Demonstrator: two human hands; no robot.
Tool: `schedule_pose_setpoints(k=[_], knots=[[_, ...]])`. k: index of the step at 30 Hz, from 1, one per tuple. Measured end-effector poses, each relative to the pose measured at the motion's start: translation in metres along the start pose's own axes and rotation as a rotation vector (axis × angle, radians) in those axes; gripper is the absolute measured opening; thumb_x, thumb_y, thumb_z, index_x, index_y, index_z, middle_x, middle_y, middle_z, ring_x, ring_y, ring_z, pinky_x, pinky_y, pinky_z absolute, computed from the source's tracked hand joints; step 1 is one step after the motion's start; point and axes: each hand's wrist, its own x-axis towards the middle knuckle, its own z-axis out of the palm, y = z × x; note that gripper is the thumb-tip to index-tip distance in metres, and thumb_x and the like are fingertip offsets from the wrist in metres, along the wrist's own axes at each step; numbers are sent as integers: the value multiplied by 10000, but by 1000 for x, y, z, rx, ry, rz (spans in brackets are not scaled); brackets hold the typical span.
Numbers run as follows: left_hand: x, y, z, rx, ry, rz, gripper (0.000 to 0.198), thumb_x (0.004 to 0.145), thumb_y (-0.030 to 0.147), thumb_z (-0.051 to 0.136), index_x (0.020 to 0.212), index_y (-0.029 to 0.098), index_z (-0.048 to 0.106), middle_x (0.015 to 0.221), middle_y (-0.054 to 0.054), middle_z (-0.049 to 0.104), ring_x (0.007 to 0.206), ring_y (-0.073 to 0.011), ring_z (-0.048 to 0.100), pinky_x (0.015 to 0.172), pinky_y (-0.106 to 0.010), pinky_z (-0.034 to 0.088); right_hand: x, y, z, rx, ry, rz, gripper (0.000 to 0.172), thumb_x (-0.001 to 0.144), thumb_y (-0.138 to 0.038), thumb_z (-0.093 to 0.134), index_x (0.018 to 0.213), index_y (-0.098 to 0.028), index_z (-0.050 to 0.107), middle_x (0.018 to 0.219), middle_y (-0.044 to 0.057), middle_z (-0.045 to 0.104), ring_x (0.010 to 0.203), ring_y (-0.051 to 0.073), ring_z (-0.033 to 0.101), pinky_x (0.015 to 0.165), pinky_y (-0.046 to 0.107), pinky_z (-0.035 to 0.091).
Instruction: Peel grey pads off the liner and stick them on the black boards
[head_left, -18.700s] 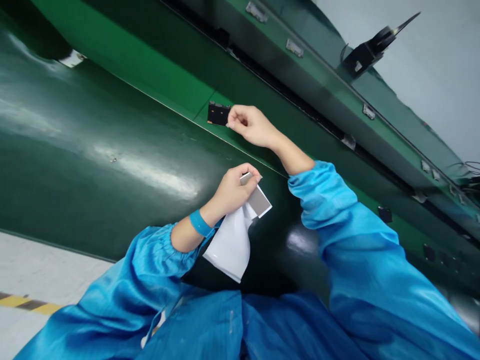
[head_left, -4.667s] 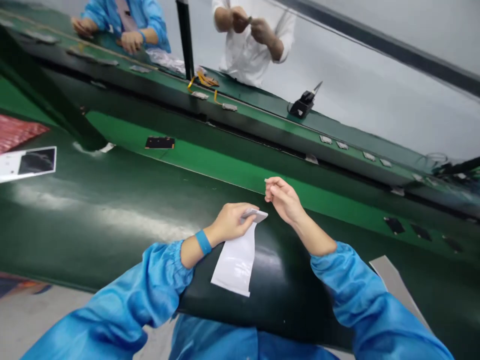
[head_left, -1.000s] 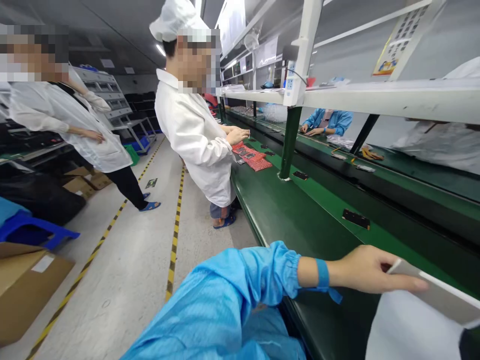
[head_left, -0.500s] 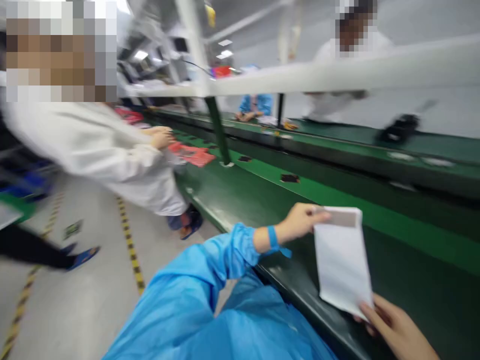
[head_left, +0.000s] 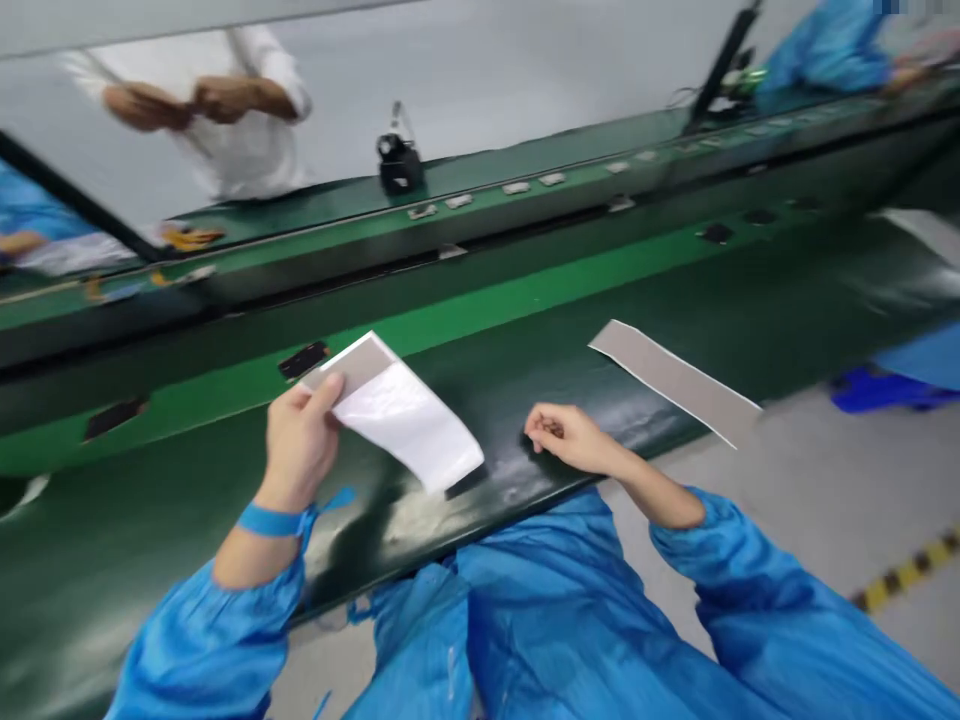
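My left hand [head_left: 301,440] pinches a white and grey sheet [head_left: 416,425] by its grey end, thumb on top. The sheet's white, slightly glossy part slants down to the right, over the bench. To the right of the sheet and apart from it is my right hand [head_left: 566,437]. Its fingers are curled together near the bench's front edge, and whatever they may hold is hidden. A long grey strip with white edges [head_left: 675,380] lies beyond my right hand, with one end jutting past the bench edge.
The dark green bench [head_left: 517,380] runs across, with a bright green belt [head_left: 480,312] behind it. Dark flat pieces [head_left: 304,360] ride on the belt. Across the line stand a person in white [head_left: 247,130] and a black device [head_left: 399,160]. A blue-sleeved person [head_left: 825,55] works at far right.
The view has swung to the right and now faces the bench. My right hand has let go of the sheet's lower end, while my left hand still holds the grey end.
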Motion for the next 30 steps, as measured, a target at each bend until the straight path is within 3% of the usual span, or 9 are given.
schedule_pose_setpoints(k=[4, 7, 10, 12, 16, 20, 24, 27, 30], knots=[[8, -13, 4, 130, -39, -50, 249, 803, 356, 924, 807, 149, 786, 754, 92, 805, 742, -138, 646, 762, -284, 512, 1, 16, -73, -415, 428, -20, 137, 958, -273, 559, 944, -197, 672, 910, 75, 754, 837, 217, 671, 827, 343, 508], [18, -31, 5, 103, -66, -81, 311, 695, 407, 974, 791, 183, 782, 756, 104, 807, 711, -146, 622, 718, -281, 491, -22, 42, -136, -795, 686, 178, 253, 955, -274, 547, 1070, -139, 727, 1206, 204, 750, 1147, 335, 661, 1092, 477, 490], [25, -47, 6, 20, -97, -137, 442, 515, 446, 1026, 756, 170, 779, 717, 44, 791, 653, -156, 616, 644, -275, 491, -41, 70, -172, -902, 660, 415, 576, 942, -417, 637, 1421, -100, 676, 1507, 251, 633, 1362, 423, 572, 1187, 557, 455], [28, -55, 7, -13, -112, -186, 502, 472, 476, 1040, 763, 155, 788, 711, -2, 787, 640, -169, 631, 634, -285, 510, -39, 88, -176, -946, 650, 503, 641, 962, -503, 623, 1494, -147, 656, 1566, 226, 595, 1384, 449, 544, 1163, 598, 467], [28, -68, 1, -17, -142, -224, 583, 467, 571, 1028, 775, 137, 789, 731, -54, 787, 634, -191, 658, 623, -294, 525, -9, 104, -152, -1043, 736, 538, 688, 1027, -612, 507, 1506, -137, 640, 1559, 229, 577, 1372, 458, 530, 1109, 618, 488], [28, -76, -13, 65, -227, -207, 638, 526, 685, 990, 743, 132, 755, 608, -23, 673, 522, -137, 538, 508, -247, 398, 29, 92, -122, -1117, 787, 495, 653, 1028, -639, 508, 1362, -114, 706, 1578, 238, 537, 1392, 477, 509, 1108, 660, 481], [27, -76, -17, 94, -307, -192, 639, 613, 723, 939, 809, 138, 770, 663, -24, 678, 567, -134, 532, 524, -236, 388, 68, 55, -98, -1043, 841, 235, 551, 1028, -560, 510, 1302, -130, 719, 1596, 258, 522, 1413, 493, 501, 1096, 697, 482], [25, -74, -15, 180, -413, -139, 586, 660, 698, 904, 698, 149, 703, 668, -24, 654, 611, -134, 530, 556, -233, 398, 104, 18, -57, -799, 636, -134, 393, 1009, -473, 558, 1194, -170, 728, 1391, 217, 674, 1329, 399, 601, 1155, 614, 482], [22, -71, -13, 276, -519, -119, 555, 699, 669, 856, 640, 162, 638, 620, 2, 587, 590, -118, 479, 546, -226, 365, 140, -8, 5, -482, 182, -332, 294, 1032, -444, 586, 1180, -226, 718, 1311, 145, 741, 1264, 305, 669, 1105, 502, 528]])
